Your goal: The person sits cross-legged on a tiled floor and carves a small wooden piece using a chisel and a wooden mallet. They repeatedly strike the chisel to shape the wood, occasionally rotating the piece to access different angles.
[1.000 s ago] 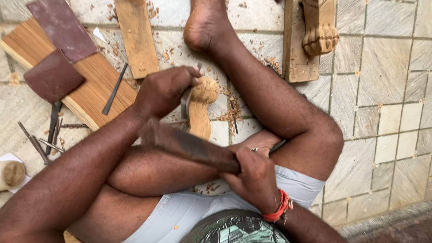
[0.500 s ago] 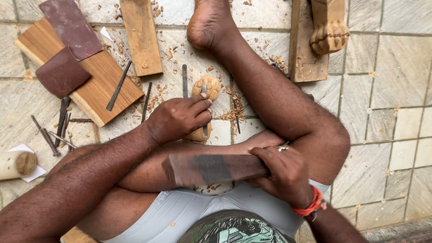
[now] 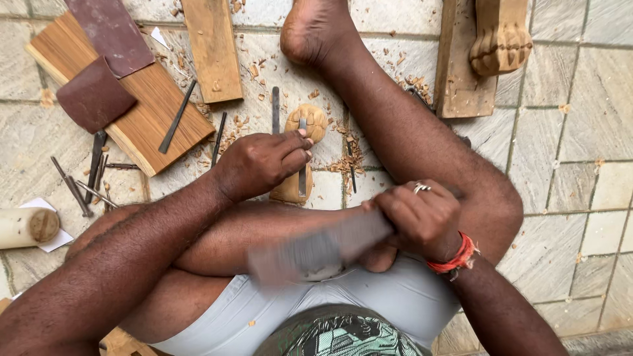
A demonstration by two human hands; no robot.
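I sit on a tiled floor with my legs crossed. My left hand [image 3: 258,163] grips a thin metal chisel [image 3: 302,173], its blade set on a small carved wooden piece [image 3: 307,122] shaped like a paw, lying among wood chips. My right hand [image 3: 421,217], with a ring and a red wristband, is closed on the handle of a wooden mallet [image 3: 310,254]. The mallet is blurred with motion and lies low over my lap, pointing left.
A wooden board [image 3: 142,112] with two dark sandpaper sheets [image 3: 93,95] lies at the upper left. Several loose chisels [image 3: 92,175] lie left of it. A plank [image 3: 212,47] sits at top centre, a larger carved paw leg [image 3: 500,41] on a board at top right, a pale cylinder [image 3: 26,227] at left.
The left hand has slid down off the carved piece and now holds the chisel upright on it. The mallet has swung down and left across my lap.
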